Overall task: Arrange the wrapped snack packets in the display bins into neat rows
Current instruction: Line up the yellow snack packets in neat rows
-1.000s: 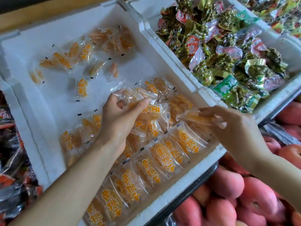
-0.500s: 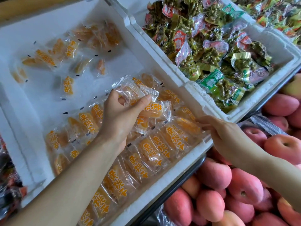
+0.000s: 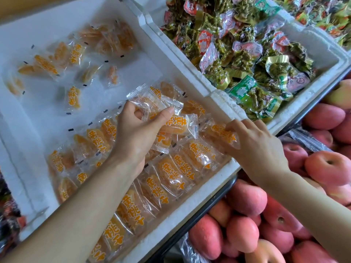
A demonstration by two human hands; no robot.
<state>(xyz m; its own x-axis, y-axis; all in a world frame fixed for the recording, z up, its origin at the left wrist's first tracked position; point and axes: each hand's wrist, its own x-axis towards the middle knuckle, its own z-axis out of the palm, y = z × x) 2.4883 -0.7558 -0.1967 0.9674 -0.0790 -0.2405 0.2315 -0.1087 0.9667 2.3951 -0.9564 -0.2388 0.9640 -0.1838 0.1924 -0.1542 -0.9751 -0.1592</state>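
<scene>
The left forearm (image 3: 95, 205) hides part of the packet row (image 3: 171, 177); left of the foam bin (image 3: 190, 207), dark wrappers (image 3: 9, 221) blur, edge-cropped.

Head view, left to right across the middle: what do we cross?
Foam bin wall → orange packets in rows → left hand with its gripped packets → pinched packet → right hand holding it → pink-red fruit.

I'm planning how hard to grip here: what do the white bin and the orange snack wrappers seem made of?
The white bin is likely expanded polystyrene foam, matte: thick walls with a grainy, crumbled rim. The orange snack wrappers look like thin clear plastic film, glossy: the contents show through, glare streaks them, and the ends are crimped with sawtooth edges.
</scene>
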